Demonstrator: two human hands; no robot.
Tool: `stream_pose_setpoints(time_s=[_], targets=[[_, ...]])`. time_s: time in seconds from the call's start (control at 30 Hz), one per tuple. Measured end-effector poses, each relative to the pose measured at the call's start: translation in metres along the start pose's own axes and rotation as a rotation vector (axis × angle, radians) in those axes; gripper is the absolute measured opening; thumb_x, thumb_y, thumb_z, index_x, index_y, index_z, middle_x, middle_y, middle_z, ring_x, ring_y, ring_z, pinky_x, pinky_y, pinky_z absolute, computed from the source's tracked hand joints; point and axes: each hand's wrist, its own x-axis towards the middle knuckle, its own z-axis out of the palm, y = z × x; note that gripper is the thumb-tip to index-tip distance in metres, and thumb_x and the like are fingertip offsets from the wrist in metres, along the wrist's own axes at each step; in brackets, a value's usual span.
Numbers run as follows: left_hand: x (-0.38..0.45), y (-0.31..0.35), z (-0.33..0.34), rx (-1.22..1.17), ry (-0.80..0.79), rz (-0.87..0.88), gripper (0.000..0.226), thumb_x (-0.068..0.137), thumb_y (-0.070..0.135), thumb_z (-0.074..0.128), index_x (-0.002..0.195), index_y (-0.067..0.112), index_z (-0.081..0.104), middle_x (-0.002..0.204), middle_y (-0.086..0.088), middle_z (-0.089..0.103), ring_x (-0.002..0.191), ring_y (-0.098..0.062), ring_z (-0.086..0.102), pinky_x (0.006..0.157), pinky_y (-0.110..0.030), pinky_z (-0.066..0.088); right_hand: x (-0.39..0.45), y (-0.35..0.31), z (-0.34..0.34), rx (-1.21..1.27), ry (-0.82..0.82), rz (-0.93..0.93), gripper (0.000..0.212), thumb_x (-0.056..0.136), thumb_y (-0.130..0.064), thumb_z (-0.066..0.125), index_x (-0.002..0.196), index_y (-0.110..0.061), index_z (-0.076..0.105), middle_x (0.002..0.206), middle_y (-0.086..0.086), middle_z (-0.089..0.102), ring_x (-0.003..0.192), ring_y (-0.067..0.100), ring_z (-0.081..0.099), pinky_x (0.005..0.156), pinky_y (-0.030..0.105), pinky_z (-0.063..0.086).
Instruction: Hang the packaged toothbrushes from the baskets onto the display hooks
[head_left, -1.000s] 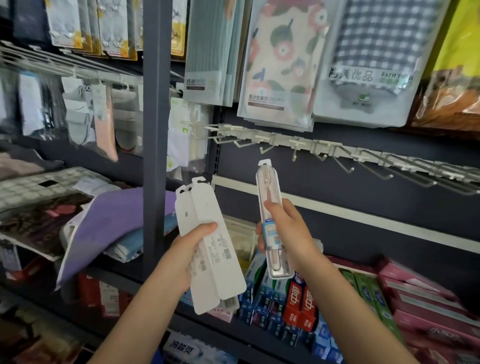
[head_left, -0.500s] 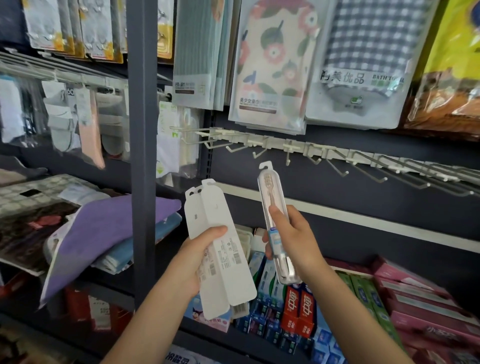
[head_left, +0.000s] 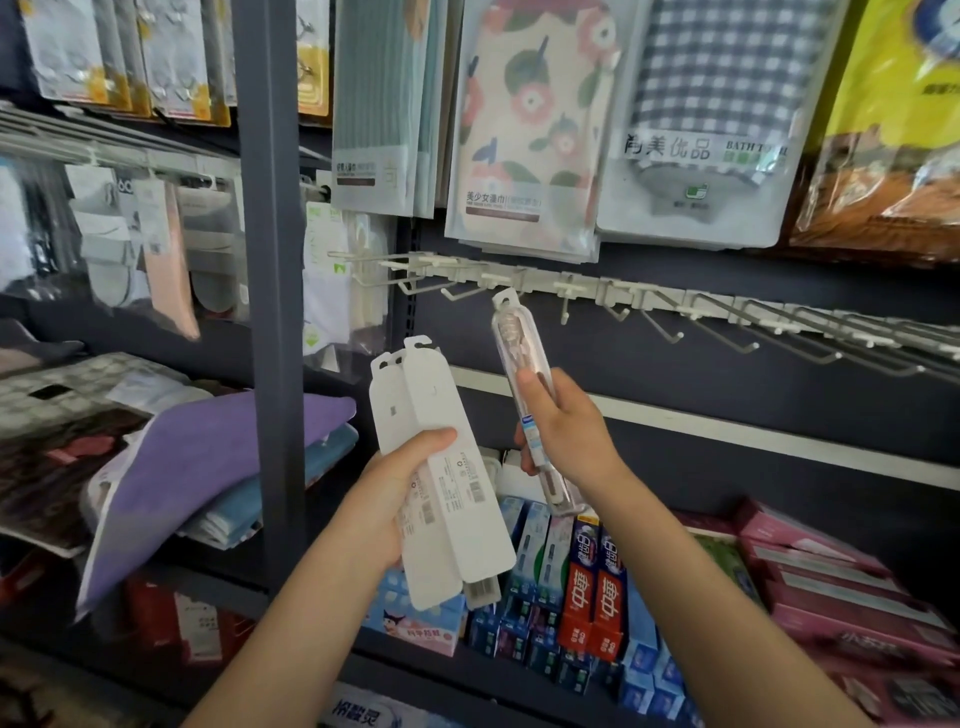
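My right hand (head_left: 563, 431) grips one clear packaged toothbrush (head_left: 517, 343) upright, its hang tab just below the white rail of display hooks (head_left: 623, 301). The tab touches no hook that I can see. My left hand (head_left: 387, 491) holds a stack of white toothbrush packs (head_left: 431, 415) by their lower half, backs facing me, tabs pointing up and left. The baskets are not in view.
Bagged towels (head_left: 524, 130) hang above the hook rail. A dark upright post (head_left: 272, 260) stands left of my left hand. Toothpaste boxes (head_left: 592, 577) fill the shelf below. Folded purple cloth (head_left: 208, 457) lies on the left shelf. Bare hooks (head_left: 805, 338) run to the right.
My right hand has raised the clear toothbrush pack and tilted it left, bringing its tab up close under the hook rail. The left hand's stack has barely shifted.
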Motion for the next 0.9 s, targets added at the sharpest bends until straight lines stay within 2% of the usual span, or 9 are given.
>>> stream_pose_setpoints(time_s=[0.23, 0.37, 0.43, 0.53, 0.6, 0.7, 0.8, 0.87, 0.9], targets=[[0.004, -0.002, -0.003, -0.002, 0.003, 0.000, 0.016, 0.088, 0.024, 0.072, 0.103, 0.022, 0.070, 0.080, -0.001, 0.078, 0.086, -0.024, 0.071, 0.070, -0.037, 0.048, 0.000, 0.003, 0.000, -0.043, 0.022, -0.007, 0.037, 0.105, -0.042, 0.048, 0.107, -0.006, 0.053, 0.077, 0.016, 0.056, 0.041, 0.008, 0.052, 0.040, 0.024, 0.045], [0.004, -0.006, -0.002, -0.006, -0.012, -0.010, 0.021, 0.088, 0.024, 0.072, 0.109, 0.021, 0.069, 0.083, -0.002, 0.079, 0.077, -0.021, 0.074, 0.067, -0.034, 0.049, -0.003, 0.003, 0.003, -0.049, 0.022, 0.004, 0.039, 0.105, -0.043, 0.048, 0.107, -0.004, 0.052, 0.076, 0.018, 0.056, 0.041, 0.012, 0.053, 0.039, 0.023, 0.044], [0.005, -0.009, -0.003, -0.009, -0.004, -0.018, 0.039, 0.083, 0.025, 0.076, 0.120, 0.018, 0.067, 0.094, -0.006, 0.079, 0.080, -0.021, 0.076, 0.066, -0.035, 0.052, -0.003, 0.001, 0.000, -0.064, 0.022, 0.003, 0.041, 0.105, -0.043, 0.048, 0.105, -0.002, 0.051, 0.074, 0.017, 0.056, 0.042, 0.015, 0.052, 0.040, 0.025, 0.045], [0.007, -0.013, -0.006, -0.015, 0.018, -0.030, 0.076, 0.064, 0.033, 0.084, 0.133, 0.016, 0.057, 0.109, -0.010, 0.076, 0.092, -0.026, 0.075, 0.067, -0.037, 0.054, 0.001, -0.003, -0.011, -0.160, 0.016, -0.012, 0.046, 0.103, -0.049, 0.048, 0.104, -0.003, 0.052, 0.073, 0.016, 0.059, 0.049, 0.023, 0.056, 0.045, 0.035, 0.050], [0.007, -0.015, -0.006, -0.017, 0.025, -0.028, 0.083, 0.059, 0.035, 0.085, 0.135, 0.017, 0.056, 0.111, -0.010, 0.075, 0.096, -0.027, 0.074, 0.069, -0.039, 0.053, 0.003, -0.004, -0.017, -0.240, 0.024, -0.025, 0.047, 0.102, -0.053, 0.048, 0.103, -0.006, 0.056, 0.075, 0.014, 0.061, 0.053, 0.021, 0.058, 0.050, 0.039, 0.053], [0.009, -0.016, -0.006, -0.035, 0.032, -0.023, 0.089, 0.055, 0.036, 0.087, 0.135, 0.017, 0.055, 0.113, -0.010, 0.074, 0.096, -0.027, 0.074, 0.067, -0.038, 0.054, 0.004, -0.008, -0.021, -0.310, 0.022, -0.039, 0.042, 0.102, -0.052, 0.048, 0.102, -0.011, 0.057, 0.075, 0.013, 0.064, 0.049, 0.018, 0.057, 0.049, 0.038, 0.053], [0.009, -0.016, -0.005, -0.043, 0.038, -0.028, 0.092, 0.056, 0.034, 0.093, 0.137, 0.016, 0.053, 0.113, -0.010, 0.075, 0.093, -0.026, 0.076, 0.065, -0.036, 0.057, 0.003, -0.013, -0.025, -0.353, 0.007, -0.037, 0.039, 0.102, -0.050, 0.048, 0.105, -0.012, 0.057, 0.076, 0.014, 0.065, 0.051, 0.022, 0.059, 0.049, 0.041, 0.055], [0.008, -0.017, -0.004, -0.038, 0.033, -0.028, 0.084, 0.060, 0.036, 0.089, 0.135, 0.017, 0.056, 0.111, -0.009, 0.076, 0.092, -0.025, 0.076, 0.063, -0.036, 0.057, 0.002, -0.014, -0.027, -0.411, -0.007, -0.047, 0.038, 0.102, -0.050, 0.048, 0.105, -0.013, 0.056, 0.078, 0.013, 0.065, 0.051, 0.022, 0.060, 0.049, 0.041, 0.056], [0.008, -0.017, -0.003, -0.037, 0.023, -0.025, 0.072, 0.067, 0.035, 0.088, 0.131, 0.017, 0.059, 0.107, -0.008, 0.077, 0.091, -0.025, 0.076, 0.064, -0.036, 0.056, 0.001, -0.015, -0.027, -0.428, -0.016, -0.055, 0.038, 0.102, -0.050, 0.048, 0.105, -0.013, 0.056, 0.078, 0.012, 0.064, 0.050, 0.021, 0.060, 0.049, 0.041, 0.056]])
